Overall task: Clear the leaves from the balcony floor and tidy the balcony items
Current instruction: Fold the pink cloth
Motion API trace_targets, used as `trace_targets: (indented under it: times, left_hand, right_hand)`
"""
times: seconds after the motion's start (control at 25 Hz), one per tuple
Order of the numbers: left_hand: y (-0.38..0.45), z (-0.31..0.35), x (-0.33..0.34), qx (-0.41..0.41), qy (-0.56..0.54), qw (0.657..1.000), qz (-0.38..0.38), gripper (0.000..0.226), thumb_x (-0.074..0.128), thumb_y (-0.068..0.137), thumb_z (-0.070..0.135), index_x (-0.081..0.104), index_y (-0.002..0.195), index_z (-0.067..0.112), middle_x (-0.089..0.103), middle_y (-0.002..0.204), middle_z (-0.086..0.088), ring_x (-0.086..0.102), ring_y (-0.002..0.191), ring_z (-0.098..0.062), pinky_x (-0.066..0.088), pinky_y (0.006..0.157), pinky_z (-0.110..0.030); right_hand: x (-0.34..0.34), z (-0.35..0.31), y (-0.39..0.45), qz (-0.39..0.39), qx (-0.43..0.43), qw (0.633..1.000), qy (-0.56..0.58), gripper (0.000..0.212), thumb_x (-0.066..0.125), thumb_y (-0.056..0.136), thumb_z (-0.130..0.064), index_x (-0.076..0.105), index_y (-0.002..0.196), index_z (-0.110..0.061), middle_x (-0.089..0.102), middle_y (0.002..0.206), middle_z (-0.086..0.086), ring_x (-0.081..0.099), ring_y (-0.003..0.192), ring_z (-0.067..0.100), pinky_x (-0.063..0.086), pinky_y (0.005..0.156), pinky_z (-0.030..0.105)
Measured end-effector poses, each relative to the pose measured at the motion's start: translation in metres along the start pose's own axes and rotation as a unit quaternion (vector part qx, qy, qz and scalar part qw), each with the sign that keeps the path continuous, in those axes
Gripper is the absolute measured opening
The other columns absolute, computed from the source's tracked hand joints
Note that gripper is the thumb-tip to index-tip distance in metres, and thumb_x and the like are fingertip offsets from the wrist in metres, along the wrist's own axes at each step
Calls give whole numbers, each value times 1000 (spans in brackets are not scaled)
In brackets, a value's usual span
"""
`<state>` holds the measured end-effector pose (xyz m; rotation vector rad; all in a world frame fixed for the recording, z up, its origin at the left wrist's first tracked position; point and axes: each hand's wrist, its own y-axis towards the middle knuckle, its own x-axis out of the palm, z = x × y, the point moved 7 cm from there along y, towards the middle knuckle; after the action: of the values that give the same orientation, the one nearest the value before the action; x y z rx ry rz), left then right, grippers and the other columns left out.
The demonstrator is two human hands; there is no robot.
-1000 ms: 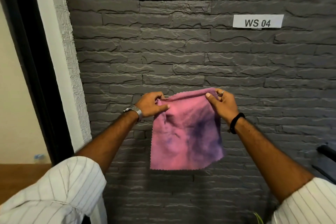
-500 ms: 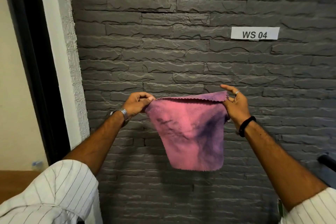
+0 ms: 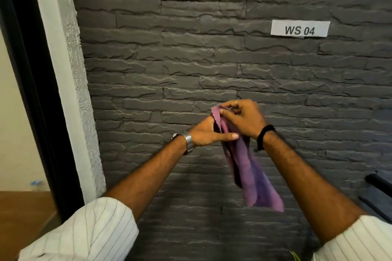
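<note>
Left hand (image 3: 203,133) is raised in front of the dark stone wall (image 3: 191,65), its thumb stretched to the right across the pink-purple cloth (image 3: 248,165) and its fingers behind the fabric, so it grips the cloth at the gathered upper part. A silver wristwatch (image 3: 187,141) sits on that wrist, and a white pinstriped sleeve (image 3: 91,231) is rolled up near the elbow at the lower left.

At the far left stands a black door frame (image 3: 34,91) with a white textured wall edge (image 3: 74,70) beside it; past the frame a wooden floor (image 3: 23,214) and a cream wall show.

The cloth is held in the air between both hands, folded or bunched lengthwise into a narrow strip. Its top corner pokes out above the left hand, and the rest hangs down and slants to the right, its lower end free and touching nothing. It is pink along the near fold and purple farther right.

Right hand (image 3: 241,118) sits just above and to the right of the left one, touching it, with fingers curled and pinching the cloth's top edge. A ring shows on one finger, and a black band (image 3: 264,134) circles the wrist.

Higher on the wall to the right is a white label (image 3: 300,28) reading "WS 04". A dark object (image 3: 379,184) juts in at the right edge; what it is cannot be told.
</note>
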<state>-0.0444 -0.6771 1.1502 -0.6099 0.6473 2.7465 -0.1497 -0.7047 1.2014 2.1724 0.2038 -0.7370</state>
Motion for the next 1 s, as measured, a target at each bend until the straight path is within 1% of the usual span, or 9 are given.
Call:
trace_targets:
  times: [0.08, 0.16, 0.36, 0.48, 0.6, 0.68, 0.76, 0.92, 1.0]
  left_hand:
    - [0, -18, -10, -40, -33, 998, 43, 23, 72, 89, 8, 64, 111, 11, 69, 98, 7, 68, 84, 1, 54, 78, -19]
    - [-4, -43, -13, -55, -30, 998, 14, 11, 70, 90, 7, 67, 97, 15, 70, 88, 7, 66, 74, -3, 55, 71, -20]
    - [-23, -83, -45, -86, 65, 993, 43, 22, 73, 90, 26, 66, 71, 19, 58, 65, 4, 49, 55, -11, 41, 51, -22]
    - [-27, -89, -98, -99, 42, 988, 108, 4, 74, 88, 18, 76, 88, 21, 68, 72, 3, 57, 63, -12, 45, 58, -25]
    - [-24, -74, -136, -74, 17, 972, 221, 16, 66, 91, 1, 72, 103, 9, 69, 69, 15, 57, 60, 3, 46, 62, -19]
    - [-18, -53, -156, -30, -10, 953, 301, 16, 67, 87, -7, 70, 97, 6, 70, 76, 9, 59, 63, 7, 48, 69, -16]
    - [-11, -30, -176, 10, -30, 939, 344, 21, 72, 81, -9, 66, 85, 11, 69, 77, 5, 60, 63, 7, 49, 71, -13]
    - [-15, 9, -195, 50, -131, 924, 356, 4, 70, 90, 10, 69, 88, 7, 71, 71, 11, 60, 63, 2, 51, 66, -15]
    - [-17, 17, -199, 51, -197, 913, 354, 18, 67, 94, 20, 72, 93, 3, 71, 76, 3, 59, 64, -3, 53, 62, -19]
  right_hand:
    - [-10, 7, 1, 22, 13, 999, 27, 12, 69, 92, -29, 76, 101, -25, 75, 87, -12, 70, 80, 3, 58, 75, 27]
    - [-20, 23, 0, 61, 30, 997, 38, 14, 65, 93, -33, 74, 95, -24, 73, 84, -11, 68, 77, 5, 54, 70, 27]
    - [-43, 74, -10, 163, 135, 967, 141, 18, 59, 96, -26, 71, 91, -14, 69, 81, -5, 60, 75, 7, 52, 71, 32]
    - [-56, 101, -17, 229, 202, 936, 176, 15, 64, 90, -7, 67, 102, -15, 66, 78, -5, 59, 72, 9, 50, 68, 28]
    - [-52, 106, -19, 251, 229, 919, 200, 28, 65, 84, 7, 58, 84, -20, 62, 74, -3, 58, 66, 8, 47, 61, 17]
    - [-44, 97, -12, 241, 212, 921, 219, 31, 61, 85, 13, 61, 77, -16, 64, 74, -3, 60, 62, 0, 46, 60, 9]
    - [-45, 86, -4, 254, 196, 910, 262, 19, 60, 89, 9, 67, 88, -9, 68, 82, -4, 62, 67, -4, 47, 63, 7]
    - [-58, 57, 4, 230, 144, 882, 384, 16, 62, 93, 0, 70, 101, -11, 74, 96, 1, 67, 82, 5, 55, 76, 17]
    - [-63, 40, 11, 175, 115, 870, 446, 18, 61, 93, 0, 71, 104, -10, 75, 97, 0, 68, 85, 7, 56, 76, 18]
